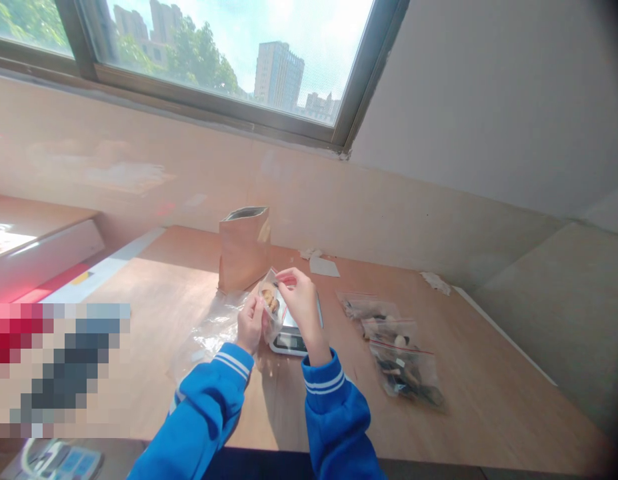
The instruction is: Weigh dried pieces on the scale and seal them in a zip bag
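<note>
1. The small clear bag (272,321), with brown pieces (269,298) inside, is held up between both hands, over the left part of the scale (291,341); the gap beneath it is hard to judge.
2. Its long axis runs up and away from the person, leaning slightly; the top edge points toward the wall, the bottom back toward the scale's display.
3. The left hand (251,323) grips the bag's left side, thumb and fingers pinched on the plastic.
4. The right hand (299,299) is nearer the top edge, which lies just left of its fingertips. Those fingers are bent together there; whether they clasp the edge, I cannot tell.
5. Beyond stands an upright paper bag (241,257); loose clear plastic (206,333) lies left on the desk (489,393), and filled clear bags (406,370) lie to the right.
</note>
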A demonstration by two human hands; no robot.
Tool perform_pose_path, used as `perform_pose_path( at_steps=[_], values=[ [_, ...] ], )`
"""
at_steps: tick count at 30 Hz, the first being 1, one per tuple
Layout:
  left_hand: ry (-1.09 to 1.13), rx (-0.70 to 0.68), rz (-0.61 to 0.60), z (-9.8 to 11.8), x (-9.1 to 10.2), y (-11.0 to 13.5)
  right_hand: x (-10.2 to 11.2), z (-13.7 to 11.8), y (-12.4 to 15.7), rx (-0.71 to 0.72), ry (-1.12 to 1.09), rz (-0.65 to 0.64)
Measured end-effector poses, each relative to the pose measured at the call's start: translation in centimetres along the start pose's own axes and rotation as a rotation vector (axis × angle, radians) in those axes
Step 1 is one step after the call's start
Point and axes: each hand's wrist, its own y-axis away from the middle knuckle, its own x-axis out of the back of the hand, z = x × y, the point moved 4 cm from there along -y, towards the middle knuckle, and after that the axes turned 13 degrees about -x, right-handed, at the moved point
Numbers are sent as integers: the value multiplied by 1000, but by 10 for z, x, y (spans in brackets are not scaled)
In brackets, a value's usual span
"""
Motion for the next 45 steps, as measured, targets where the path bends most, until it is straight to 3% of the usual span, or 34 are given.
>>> perform_pose_path(
  at_steps=[6, 10, 13, 15, 19, 21, 26, 30, 33, 35, 38, 41, 43, 45],
  values=[
    [-5, -26, -23, 0, 0, 0, -6, 14, -3, -7, 6, 69],
    [-11, -54, 31, 7, 0, -1, 7, 19, 13, 44, 13, 136],
    [54, -51, 30, 12, -3, -2, 13, 31, 29, -1, -19, 170],
    [107, -42, 17, 15, -5, -1, 11, 41, 40, -41, -72, 116],
    [71, -38, 11, 19, -5, 3, -3, 53, 58, -60, -151, -164],
    [14, -64, -24, 20, -4, 7, -6, 55, 61, -66, -155, -216],
    [-188, -246, -99, 21, 3, 14, 1, 54, 57, -47, -160, -94],
    [-298, -391, 65, 25, 12, 12, 17, 63, 53, -89, -248, 27],
    [-359, -399, 163, 29, 14, 5, 39, 79, 51, -190, -313, 147],
    [-329, -336, 97, 27, 9, -1, 58, 89, 50, -217, -361, 273],
    [-226, -187, -147, 17, -4, -4, 80, 101, 48, -275, -396, 388],
    [-149, -129, -316, 11, -12, 1, 84, 99, 46, -261, -322, 207],
    [-142, -82, -338, 7, -12, 5, 81, 93, 47, -202, -247, 78],
    [-153, -9, -319, 5, -11, 8, 83, 91, 50, -163, -215, 123]
  ],
)
